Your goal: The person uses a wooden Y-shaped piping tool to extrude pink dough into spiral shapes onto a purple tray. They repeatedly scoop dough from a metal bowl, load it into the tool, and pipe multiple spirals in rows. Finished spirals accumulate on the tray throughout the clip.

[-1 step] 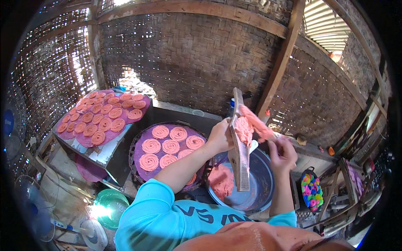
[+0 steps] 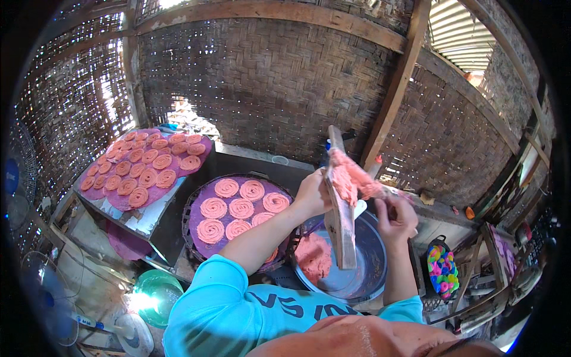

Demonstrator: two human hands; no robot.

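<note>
My left hand [image 2: 313,193] grips a wooden board [image 2: 345,235] by its left edge, holding it tilted up over a blue basin. Soft pink dough [image 2: 343,181] is smeared on the board's upper part. My right hand [image 2: 397,219] is closed round the end of a dough-coated tool, perhaps a spatula, which lies against the dough on the board. The tool's exact shape is hidden by the dough. Inside the blue basin [image 2: 380,262] sits a pink dough mass [image 2: 313,257]. A white handle [image 2: 360,207] shows behind the board.
Left of the basin, a round tray with a purple sheet [image 2: 196,205] carries several pink dough spirals [image 2: 241,208]. More spirals [image 2: 148,177] cover a purple sheet at the far left. A green basin [image 2: 163,297] stands lower left; a basket of colourful pieces [image 2: 442,271] stands right.
My right hand has shifted slightly left, and the tool's dough now lies closer against the board. The board has turned a little in my left hand.
</note>
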